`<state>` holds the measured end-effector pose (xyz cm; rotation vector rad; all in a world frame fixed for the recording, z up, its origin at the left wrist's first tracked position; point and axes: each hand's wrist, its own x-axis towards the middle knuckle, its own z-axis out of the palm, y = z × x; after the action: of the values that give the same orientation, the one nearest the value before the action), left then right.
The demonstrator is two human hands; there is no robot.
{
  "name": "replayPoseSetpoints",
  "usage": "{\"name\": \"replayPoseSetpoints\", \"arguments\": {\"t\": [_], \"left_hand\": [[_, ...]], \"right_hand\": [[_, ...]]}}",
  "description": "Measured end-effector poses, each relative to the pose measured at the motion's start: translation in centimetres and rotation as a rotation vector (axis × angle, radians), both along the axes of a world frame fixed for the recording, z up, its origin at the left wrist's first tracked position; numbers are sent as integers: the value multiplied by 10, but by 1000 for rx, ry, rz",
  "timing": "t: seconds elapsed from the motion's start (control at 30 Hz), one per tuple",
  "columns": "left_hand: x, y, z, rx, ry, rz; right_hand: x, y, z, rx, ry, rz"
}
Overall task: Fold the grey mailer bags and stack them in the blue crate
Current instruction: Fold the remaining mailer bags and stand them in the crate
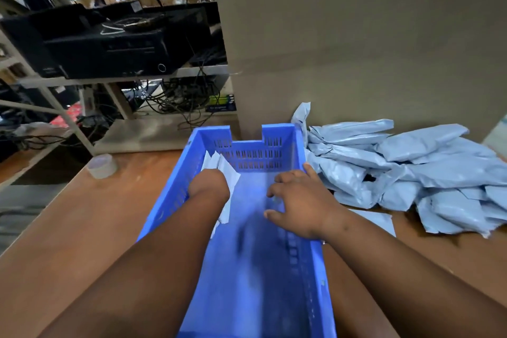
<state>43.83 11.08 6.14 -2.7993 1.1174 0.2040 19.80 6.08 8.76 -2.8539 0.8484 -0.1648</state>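
The blue crate [277,132] stands on the wooden table in front of me. My left hand [210,182] reaches down inside it along the left wall and holds folded grey mailer bags [229,173] upright against that wall; its fingers are hidden. My right hand [299,200] hovers over the crate near the right wall, fingers spread and holding nothing. A heap of several unfolded grey mailer bags [411,162] lies on the table right of the crate.
A roll of clear tape [102,166] sits on the table [82,228] left of the crate. A big cardboard box [356,35] rises behind the crate. A shelf with black equipment [109,41] and cables stands at the back left.
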Motion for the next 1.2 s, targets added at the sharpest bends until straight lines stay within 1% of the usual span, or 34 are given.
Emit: {"name": "replayPoseSetpoints", "arguments": {"t": [0.1,0.23,0.3,0.37,0.53,0.6,0.7,0.8,0.9,1.0,1.1,1.2], "left_hand": [[-1,2,6,-35,-8,11],[-20,3,28,-105,-21,-5],[-35,0,43,-179,-36,-72],[-55,-4,62,-252,-44,-145],[-128,-21,106,-432,-45,-374],[-159,-33,115,-468,-59,-456],[-210,-54,119,-459,-58,-564],[-265,-74,110,-428,-17,-644],[-322,-94,86,-376,30,-712],[-372,-115,53,-298,104,-737],[-419,-134,19,-256,168,-756],[-458,-150,-12,-246,198,-717]], "right_hand": [[0,1,-1,25,-51,-11],[-4,-4,-3,115,-174,16],[-9,-13,0,142,-201,54],[-19,-20,6,120,-223,75],[-73,-49,17,54,-255,24],[-106,-61,19,37,-241,-11],[-162,-76,15,40,-207,-89],[-225,-90,1,44,-198,-181],[-292,-106,-21,70,-187,-264],[-350,-117,-40,80,-156,-341],[-396,-126,-55,135,-194,-415],[-426,-135,-66,214,-219,-438]]}}
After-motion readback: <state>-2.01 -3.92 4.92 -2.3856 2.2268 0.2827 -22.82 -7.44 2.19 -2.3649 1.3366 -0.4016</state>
